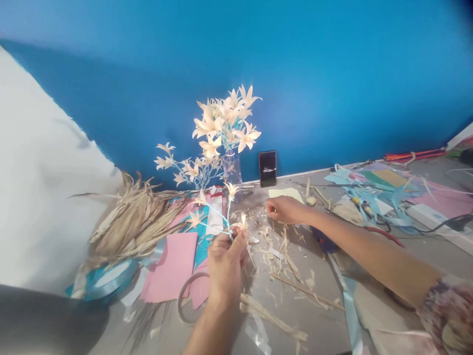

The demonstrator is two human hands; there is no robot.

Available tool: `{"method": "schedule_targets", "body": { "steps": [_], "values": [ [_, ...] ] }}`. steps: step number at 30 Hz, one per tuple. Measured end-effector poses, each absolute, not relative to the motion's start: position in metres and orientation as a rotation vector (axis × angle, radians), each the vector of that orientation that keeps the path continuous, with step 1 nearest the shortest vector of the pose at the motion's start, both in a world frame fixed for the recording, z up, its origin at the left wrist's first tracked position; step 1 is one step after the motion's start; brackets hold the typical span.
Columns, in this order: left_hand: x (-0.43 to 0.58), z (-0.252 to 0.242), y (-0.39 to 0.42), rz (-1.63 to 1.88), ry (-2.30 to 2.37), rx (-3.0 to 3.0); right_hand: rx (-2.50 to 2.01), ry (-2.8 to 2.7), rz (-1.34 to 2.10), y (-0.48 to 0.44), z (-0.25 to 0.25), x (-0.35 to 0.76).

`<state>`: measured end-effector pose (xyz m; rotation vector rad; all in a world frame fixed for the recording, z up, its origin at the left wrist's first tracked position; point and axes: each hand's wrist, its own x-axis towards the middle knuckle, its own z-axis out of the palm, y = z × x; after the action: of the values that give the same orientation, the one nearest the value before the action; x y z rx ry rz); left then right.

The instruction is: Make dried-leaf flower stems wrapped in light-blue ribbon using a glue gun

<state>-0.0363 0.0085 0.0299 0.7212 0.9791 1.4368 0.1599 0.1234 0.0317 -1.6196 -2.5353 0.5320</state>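
My left hand (226, 259) is closed on a branch of cream artificial flowers (229, 217), pinching its light-blue wrapped stems between thumb and fingers. Several star-shaped blooms fan out above the grip, one right by the thumb. Above the scraps to the right, my right hand (286, 209) is closed with its fingers curled in; what it holds, if anything, cannot be made out. Behind both hands, a clear bottle (232, 170) holds a bouquet of similar flowers (223, 118). More blue-stemmed flowers (199, 170) lean beside it on the left.
A phone (267, 168) stands against the blue wall. Dried husks (136, 217) are piled at left, near pink paper (170, 266), a blue ribbon roll (113, 278) and a tape roll (181, 301). Husk scraps (284, 251) litter the table. Ribbons (373, 197) and a white power strip (441, 227) lie right.
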Motion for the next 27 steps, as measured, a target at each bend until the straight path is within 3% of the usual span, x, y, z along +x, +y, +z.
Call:
{"method": "schedule_targets", "body": {
  "steps": [3,9,27],
  "values": [
    [-0.035,0.034,0.009,1.387,0.918,0.616,-1.497,-2.387,0.647,0.095,0.047,0.162],
    [-0.033,0.028,0.012,1.296,0.785,0.517,-1.1,-1.818,1.259,0.027,0.05,0.139],
    [-0.026,0.023,0.012,1.196,0.782,0.549,-1.134,-1.643,1.315,0.008,0.038,0.137]
  ]
}}
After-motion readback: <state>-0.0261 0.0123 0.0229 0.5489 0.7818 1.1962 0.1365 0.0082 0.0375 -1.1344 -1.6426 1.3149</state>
